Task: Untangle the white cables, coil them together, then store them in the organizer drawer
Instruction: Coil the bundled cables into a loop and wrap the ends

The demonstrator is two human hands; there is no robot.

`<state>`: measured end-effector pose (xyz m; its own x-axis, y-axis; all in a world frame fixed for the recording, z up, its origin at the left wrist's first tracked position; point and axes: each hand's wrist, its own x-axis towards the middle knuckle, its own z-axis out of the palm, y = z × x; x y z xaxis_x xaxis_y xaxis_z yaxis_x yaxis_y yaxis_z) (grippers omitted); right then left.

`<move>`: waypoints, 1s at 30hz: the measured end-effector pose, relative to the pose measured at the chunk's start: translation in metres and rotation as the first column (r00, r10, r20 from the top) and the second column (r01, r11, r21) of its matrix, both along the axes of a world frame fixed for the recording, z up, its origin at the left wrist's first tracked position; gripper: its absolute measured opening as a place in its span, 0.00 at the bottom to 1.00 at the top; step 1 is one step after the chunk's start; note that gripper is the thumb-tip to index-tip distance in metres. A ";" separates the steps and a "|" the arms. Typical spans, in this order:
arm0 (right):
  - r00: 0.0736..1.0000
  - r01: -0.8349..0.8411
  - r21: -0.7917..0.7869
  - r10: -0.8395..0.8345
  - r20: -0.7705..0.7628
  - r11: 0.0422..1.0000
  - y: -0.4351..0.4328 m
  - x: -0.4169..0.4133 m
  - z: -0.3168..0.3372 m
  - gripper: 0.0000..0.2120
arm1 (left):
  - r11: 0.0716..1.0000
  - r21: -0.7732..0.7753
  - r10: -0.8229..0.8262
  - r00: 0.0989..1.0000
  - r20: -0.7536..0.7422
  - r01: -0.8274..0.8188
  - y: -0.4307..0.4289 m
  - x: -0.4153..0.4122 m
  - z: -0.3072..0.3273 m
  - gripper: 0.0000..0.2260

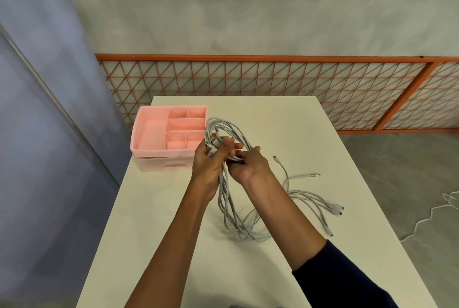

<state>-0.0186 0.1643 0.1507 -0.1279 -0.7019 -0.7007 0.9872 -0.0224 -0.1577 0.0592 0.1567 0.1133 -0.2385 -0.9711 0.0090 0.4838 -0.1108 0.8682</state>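
Head view: my left hand (210, 167) and right hand (249, 167) clench the looped thin white cables (225, 198) just right of the pink plastic divided organizer (161, 152) — loose tails trail farther right, nearer my right hand.

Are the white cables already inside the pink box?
No, the white cables are gripped by the left hand and right hand above the table, beside the pink box.

Dark navy sleeve (347, 280) on right arm (285, 208)
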 end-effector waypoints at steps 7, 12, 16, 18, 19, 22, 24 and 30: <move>0.890 -0.353 0.002 0.336 -0.308 0.936 0.003 0.003 -0.022 0.10 | 0.992 -0.007 -0.125 0.965 -0.231 0.127 -0.017 0.021 0.008 0.16; 0.603 -0.629 -0.057 0.439 -0.666 0.776 -0.005 -0.040 -0.024 0.08 | 0.815 -0.055 -0.554 0.748 -0.366 0.577 -0.027 0.056 0.004 0.20; 0.110 -0.857 0.128 0.419 -0.901 0.500 -0.007 -0.054 0.002 0.15 | 0.620 -0.093 -0.770 0.582 -0.262 0.779 -0.022 0.054 0.004 0.15; -0.082 -0.872 0.239 0.353 -0.932 0.428 -0.007 -0.054 0.016 0.20 | 0.599 -0.066 -0.793 0.580 -0.184 0.798 -0.017 0.049 0.004 0.17; -0.161 -0.859 0.292 0.318 -0.934 0.421 -0.008 -0.053 0.021 0.22 | 0.601 -0.056 -0.792 0.585 -0.171 0.797 -0.017 0.047 0.004 0.18; -0.266 -0.812 0.343 0.225 -0.938 0.472 -0.007 -0.055 0.025 0.24 | 0.638 -0.033 -0.767 0.630 -0.123 0.769 -0.017 0.046 0.007 0.20; -0.178 -0.809 0.266 0.212 -0.961 0.524 -0.006 -0.053 0.024 0.22 | 0.660 -0.027 -0.748 0.654 -0.116 0.750 -0.018 0.046 0.010 0.20; 0.136 -0.773 0.062 0.260 -0.956 0.631 -0.007 -0.049 0.019 0.20 | 0.695 -0.052 -0.718 0.692 -0.073 0.717 -0.021 0.043 0.012 0.24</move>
